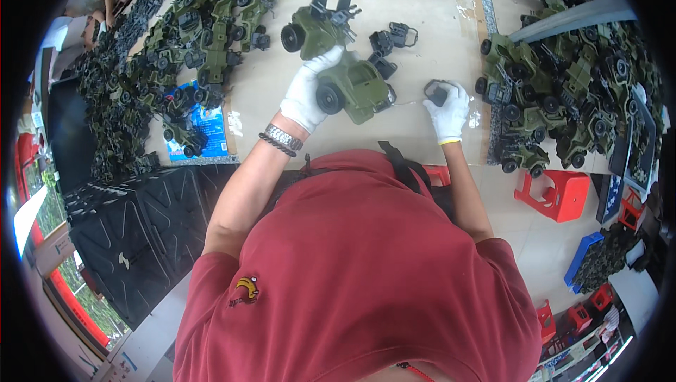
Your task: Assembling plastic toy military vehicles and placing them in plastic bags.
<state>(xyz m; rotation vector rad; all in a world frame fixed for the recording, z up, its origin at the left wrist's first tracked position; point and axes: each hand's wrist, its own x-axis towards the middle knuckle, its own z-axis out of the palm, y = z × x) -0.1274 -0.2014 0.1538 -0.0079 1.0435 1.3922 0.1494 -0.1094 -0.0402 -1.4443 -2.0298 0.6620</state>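
My left hand [308, 91], in a white glove, grips an olive-green toy jeep [360, 88] by its side, above the table. Just past it stands a second green toy vehicle [318, 32] with black wheels and two upright black pieces, partly hidden behind my fingers. Off to the right, my right hand [451, 113], also gloved, is closed on a small black plastic frame part [436, 92]. Between the hands and farther away lie several loose black plastic parts [394, 38], one close to the held jeep's front.
Heaps of green toy jeeps cover the table's left [211, 37] and right [535, 93] sides. A blue printed sheet [211, 125] lies at the left edge. A grey bar [574, 17] crosses the right heap. Black crates [141, 220] and a red stool [560, 195] flank me.
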